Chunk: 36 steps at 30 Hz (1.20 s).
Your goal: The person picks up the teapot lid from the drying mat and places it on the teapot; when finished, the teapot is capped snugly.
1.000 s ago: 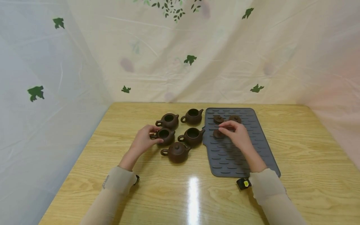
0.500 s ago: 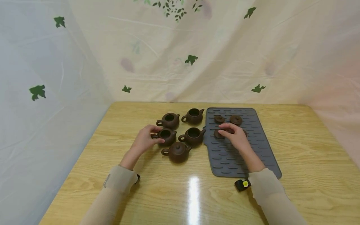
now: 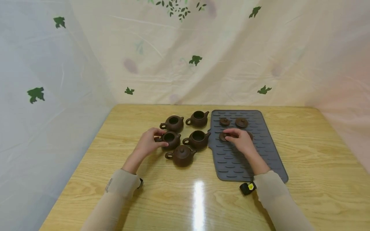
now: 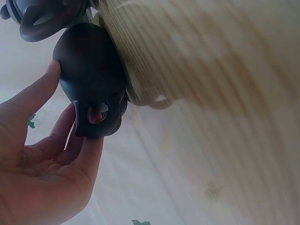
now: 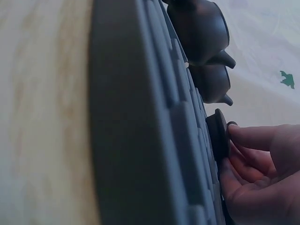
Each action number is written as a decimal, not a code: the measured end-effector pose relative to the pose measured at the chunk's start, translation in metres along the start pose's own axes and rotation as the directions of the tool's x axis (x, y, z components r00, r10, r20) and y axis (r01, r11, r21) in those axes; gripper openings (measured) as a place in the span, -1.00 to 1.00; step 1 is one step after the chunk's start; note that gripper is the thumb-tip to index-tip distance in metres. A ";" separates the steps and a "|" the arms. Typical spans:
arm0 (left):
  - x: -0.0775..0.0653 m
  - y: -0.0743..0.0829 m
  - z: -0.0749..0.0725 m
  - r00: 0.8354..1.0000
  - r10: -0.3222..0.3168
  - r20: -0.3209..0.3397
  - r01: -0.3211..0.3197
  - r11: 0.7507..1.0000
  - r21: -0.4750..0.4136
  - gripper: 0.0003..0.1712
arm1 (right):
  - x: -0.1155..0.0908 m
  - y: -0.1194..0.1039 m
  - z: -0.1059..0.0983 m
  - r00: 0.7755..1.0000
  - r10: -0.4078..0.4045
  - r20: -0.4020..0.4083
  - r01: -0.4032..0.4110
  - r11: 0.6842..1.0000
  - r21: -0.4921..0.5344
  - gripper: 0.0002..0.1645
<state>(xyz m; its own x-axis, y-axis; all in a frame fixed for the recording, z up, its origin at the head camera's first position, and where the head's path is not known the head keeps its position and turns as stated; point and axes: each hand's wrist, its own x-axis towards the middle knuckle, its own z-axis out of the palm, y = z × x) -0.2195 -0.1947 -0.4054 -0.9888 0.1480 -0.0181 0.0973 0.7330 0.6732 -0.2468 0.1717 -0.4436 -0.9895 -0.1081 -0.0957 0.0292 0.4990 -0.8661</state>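
My left hand [image 3: 148, 141] grips a small dark brown teapot [image 3: 170, 138] without a lid, thumb on one side and fingers on the other near its handle. In the left wrist view that teapot [image 4: 91, 61] stands on the wood with its looped handle toward the palm. Over the grey mat, my right hand [image 3: 243, 141] pinches the knob of a round brown lid [image 3: 222, 137]. Seen from the right wrist, this lid [image 5: 217, 136] sits right at the mat's ridges, thumb and forefinger at its knob.
Three other lidless teapots [image 3: 198, 140] stand around the held one, and a lidded teapot [image 3: 182, 157] stands in front. More lids [image 3: 241, 122] lie on the ridged mat [image 3: 231, 166], one partly hidden behind the right hand. A patterned curtain [image 3: 162, 80] hangs behind the table [image 3: 162, 199].
My right hand has shifted slightly down and left onto the lid, uncovering the lids behind it. The left hand keeps its hold on the teapot.
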 end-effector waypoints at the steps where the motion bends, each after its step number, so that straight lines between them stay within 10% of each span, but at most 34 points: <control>1: 0.000 0.000 0.000 1.000 0.000 0.001 0.000 1.000 0.000 -0.47 | 0.000 0.000 0.000 1.000 -0.002 -0.004 0.002 1.000 -0.004 -0.59; 36: 0.000 0.000 0.000 1.000 -0.002 0.003 0.002 1.000 -0.004 -0.45 | -0.004 -0.011 0.002 0.999 -0.018 -0.026 0.018 1.000 -0.010 -0.61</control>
<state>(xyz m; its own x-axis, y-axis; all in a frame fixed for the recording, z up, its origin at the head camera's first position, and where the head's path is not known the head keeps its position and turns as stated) -0.2196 -0.1946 -0.4054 -0.9886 0.1490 -0.0216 0.0954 0.7308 0.6759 -0.2434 0.1652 -0.4347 -0.9933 -0.0946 -0.0669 0.0100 0.5053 -0.8629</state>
